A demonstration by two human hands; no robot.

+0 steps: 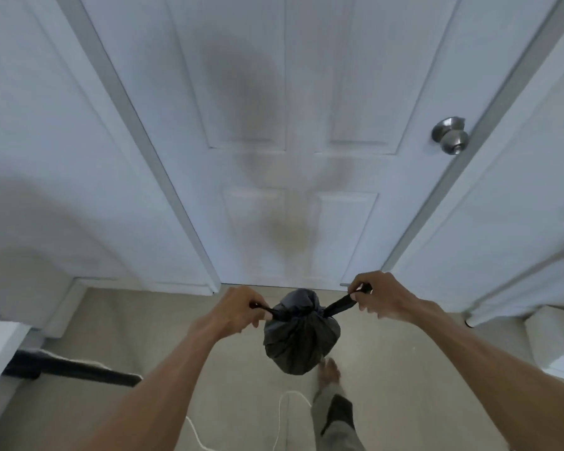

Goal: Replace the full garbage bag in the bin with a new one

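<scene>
A full dark grey garbage bag hangs in the air between my hands, above the carpet and in front of a shut white door. Its top is gathered, with two black tie ends stretched sideways. My left hand grips the left tie end. My right hand pinches the right tie end, pulled out a little higher. No bin is in view.
The white panelled door with a metal knob stands straight ahead. A black bar and a white cord lie on the beige carpet at the lower left and centre. My bare foot steps below the bag.
</scene>
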